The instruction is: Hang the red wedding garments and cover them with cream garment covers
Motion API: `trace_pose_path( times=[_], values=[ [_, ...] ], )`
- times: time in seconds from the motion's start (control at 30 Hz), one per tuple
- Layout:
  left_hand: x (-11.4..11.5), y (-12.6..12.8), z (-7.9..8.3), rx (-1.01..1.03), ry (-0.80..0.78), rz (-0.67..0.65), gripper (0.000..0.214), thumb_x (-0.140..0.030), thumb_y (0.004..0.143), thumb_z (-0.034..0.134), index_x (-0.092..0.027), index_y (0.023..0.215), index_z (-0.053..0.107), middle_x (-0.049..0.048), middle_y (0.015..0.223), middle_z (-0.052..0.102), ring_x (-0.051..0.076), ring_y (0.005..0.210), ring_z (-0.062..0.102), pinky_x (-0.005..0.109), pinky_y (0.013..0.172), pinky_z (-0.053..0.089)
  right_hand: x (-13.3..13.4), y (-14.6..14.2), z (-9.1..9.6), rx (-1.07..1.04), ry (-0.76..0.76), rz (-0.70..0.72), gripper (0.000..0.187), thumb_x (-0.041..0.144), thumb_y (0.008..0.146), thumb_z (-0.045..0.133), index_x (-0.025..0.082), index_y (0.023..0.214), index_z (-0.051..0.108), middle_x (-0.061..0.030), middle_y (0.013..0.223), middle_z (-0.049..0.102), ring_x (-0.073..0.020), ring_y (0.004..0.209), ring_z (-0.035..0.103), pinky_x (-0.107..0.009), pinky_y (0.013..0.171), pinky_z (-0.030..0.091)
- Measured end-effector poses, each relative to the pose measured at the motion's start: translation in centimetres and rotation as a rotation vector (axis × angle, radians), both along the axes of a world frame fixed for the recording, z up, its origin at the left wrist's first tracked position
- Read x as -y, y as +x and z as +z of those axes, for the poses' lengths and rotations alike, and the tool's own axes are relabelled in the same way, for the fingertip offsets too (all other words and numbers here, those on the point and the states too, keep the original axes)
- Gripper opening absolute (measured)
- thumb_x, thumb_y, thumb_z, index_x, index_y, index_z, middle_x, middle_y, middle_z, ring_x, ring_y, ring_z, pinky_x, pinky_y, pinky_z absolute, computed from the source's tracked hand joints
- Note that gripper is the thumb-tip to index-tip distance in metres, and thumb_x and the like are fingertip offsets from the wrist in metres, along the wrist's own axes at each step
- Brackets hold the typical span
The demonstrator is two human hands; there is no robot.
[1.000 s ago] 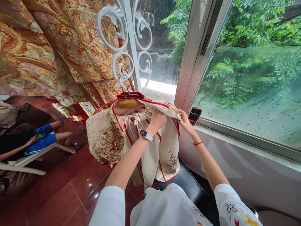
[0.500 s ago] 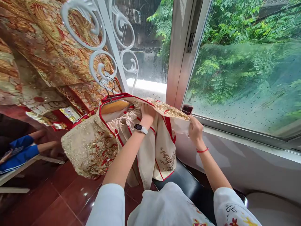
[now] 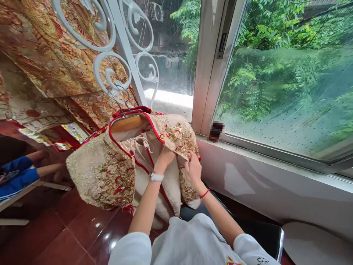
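Note:
A cream jacket (image 3: 103,173) with gold and red embroidery and red piping hangs on a wooden hanger (image 3: 129,123) with a metal hook. My left hand (image 3: 166,156) grips the jacket's right-hand front panel at its edge, the fingertips tucked behind the cloth and partly hidden. Close beside it, my right hand (image 3: 193,170) pinches the same panel's embroidered edge between thumb and fingers. White drawstrings (image 3: 139,143) show inside the collar. Pale cloth with red trim hangs below, inside the opening.
The hanger hooks onto a white scrollwork metal stand (image 3: 125,55). A black seat (image 3: 256,235) is under the jacket and to the right. Beyond are a window sill (image 3: 248,152) and a seated person's blue shorts (image 3: 19,176). Patterned red-gold fabric (image 3: 55,55) hangs at left.
My right hand has come in leftward and down, close to my left hand. The front panel, stretched toward the window before, now folds back over the jacket's right side, embroidery showing.

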State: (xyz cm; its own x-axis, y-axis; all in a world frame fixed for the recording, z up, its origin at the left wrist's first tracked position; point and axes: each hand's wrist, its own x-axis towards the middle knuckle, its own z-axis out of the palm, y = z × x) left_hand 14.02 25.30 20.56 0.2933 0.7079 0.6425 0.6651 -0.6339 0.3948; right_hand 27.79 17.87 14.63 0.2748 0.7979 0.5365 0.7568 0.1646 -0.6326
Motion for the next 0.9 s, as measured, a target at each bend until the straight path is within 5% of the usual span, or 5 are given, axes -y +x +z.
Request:
trace_pose_path(
  times=[0.13,0.23,0.43,0.67,0.9],
  values=[
    [6.0,-6.0,-2.2,0.269,0.235,0.555,0.030,-0.031,0.088,0.058,-0.019,0.114,0.060,0.0151,0.113,0.060,0.033,0.115,0.054,0.055,0.107,0.035,-1.0,2.2,1.7,0.072,0.105,-0.050,0.020,0.022,0.085,0.048,0.018,0.101,0.059,-0.0097,0.095,0.062,-0.0235,0.087,0.057,-0.033,0.077,0.047],
    [7.8,-11.7,-3.3,0.278,0.276,0.899,0.060,-0.045,0.074,0.075,-0.013,0.121,0.053,0.0167,0.106,0.057,0.037,0.108,0.053,0.061,0.102,0.035,-2.5,2.7,3.1,0.292,0.078,0.067,0.007,0.023,0.086,0.053,0.021,0.090,0.058,-0.0087,0.092,0.061,-0.0230,0.085,0.055,-0.031,0.074,0.043],
    [7.5,-18.2,-2.1,0.146,-0.037,0.667,0.033,-0.030,0.088,0.053,-0.015,0.118,0.060,0.0028,0.072,0.060,0.020,0.068,0.059,0.033,0.074,0.046,-5.3,1.9,5.7,0.488,-0.051,0.409,0.018,0.020,0.094,0.045,0.021,0.078,0.052,-0.0064,0.083,0.061,-0.0194,0.076,0.056,-0.028,0.065,0.037],
    [10.3,-11.0,3.4,0.408,0.074,0.426,0.027,-0.022,0.097,0.043,-0.020,0.114,0.064,0.0074,0.099,0.074,0.018,0.080,0.068,0.028,0.076,0.051,-1.0,-4.6,9.6,0.176,0.116,0.690,0.034,0.027,0.102,0.033,0.022,0.071,0.046,0.0002,0.062,0.050,-0.0135,0.053,0.043,-0.026,0.056,0.032],
    [5.4,-8.2,-0.9,0.426,-0.122,0.324,0.028,-0.015,0.096,0.038,-0.020,0.105,0.064,0.0086,0.099,0.073,0.019,0.089,0.069,0.030,0.083,0.052,-3.8,-8.5,6.1,0.446,-0.284,0.449,0.023,0.016,0.097,0.039,0.015,0.090,0.061,-0.0130,0.087,0.066,-0.0206,0.065,0.058,-0.031,0.060,0.039]
  ],
)
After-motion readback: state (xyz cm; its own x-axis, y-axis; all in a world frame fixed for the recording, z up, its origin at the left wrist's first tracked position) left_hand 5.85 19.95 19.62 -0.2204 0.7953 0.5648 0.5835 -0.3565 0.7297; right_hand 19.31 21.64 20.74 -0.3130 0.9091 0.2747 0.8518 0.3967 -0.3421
